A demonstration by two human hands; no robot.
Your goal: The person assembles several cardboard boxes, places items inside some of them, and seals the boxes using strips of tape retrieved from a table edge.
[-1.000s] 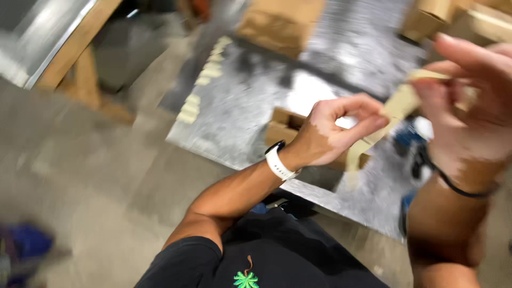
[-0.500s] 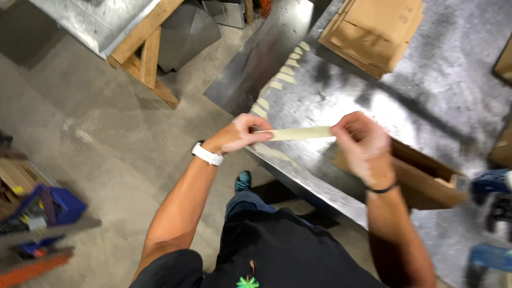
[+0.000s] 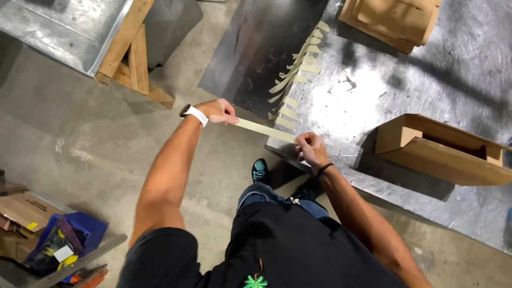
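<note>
A strip of pale beige tape (image 3: 262, 128) is stretched between my two hands. My left hand (image 3: 217, 111), with a white wristband, pinches its far end out over the concrete floor. My right hand (image 3: 311, 149), with a black band on the wrist, holds the other end at the corner of the metal table (image 3: 341, 101). Several short pieces of the same tape (image 3: 296, 74) hang in a row along the table's left edge. An open cardboard box (image 3: 442, 149) lies on its side on the table, to the right of my right hand.
A stack of flat cardboard (image 3: 394, 21) lies at the table's far side. A dark metal sheet (image 3: 256, 53) leans beside the table. A wooden frame (image 3: 130, 53) under another metal surface stands at upper left. A blue bin (image 3: 64, 245) with scraps sits at lower left.
The view has swung left and down. My hands have moved apart, so the tape strip is longer, and my right hand has dropped to the table's corner.
</note>
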